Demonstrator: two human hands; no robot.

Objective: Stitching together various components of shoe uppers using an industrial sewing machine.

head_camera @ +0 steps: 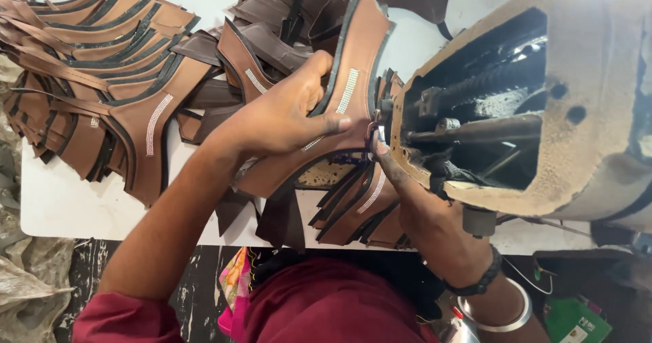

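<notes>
1. My left hand (pixel 282 115) lies flat and spread over the brown shoe-upper piece (pixel 353 64), fingers pressing it down and thumb along its near edge; it pins the piece and is not closed around it.
2. The piece bears a strip of small white stones and dark edging, and it runs from under my palm up and away across the white table (pixel 61 200), its near end touching the sewing machine (pixel 543 98) at the needle.
3. My right hand (pixel 407 193) reaches in from below, fingertips pinched at the piece's edge right by the needle (how firmly they grip, I cannot tell, since the machine head hides part of them).
4. I judge the step in hand to be feeding the piece under the needle for stitching along its edge.
5. The next move, as I see it, calls for both hands turning the curved edge evenly while keeping fingertips out of the needle's path.
6. A stack of like pieces (pixel 102 64) lies fanned out to my left, more (pixel 353 207) lie under my wrists.
</notes>
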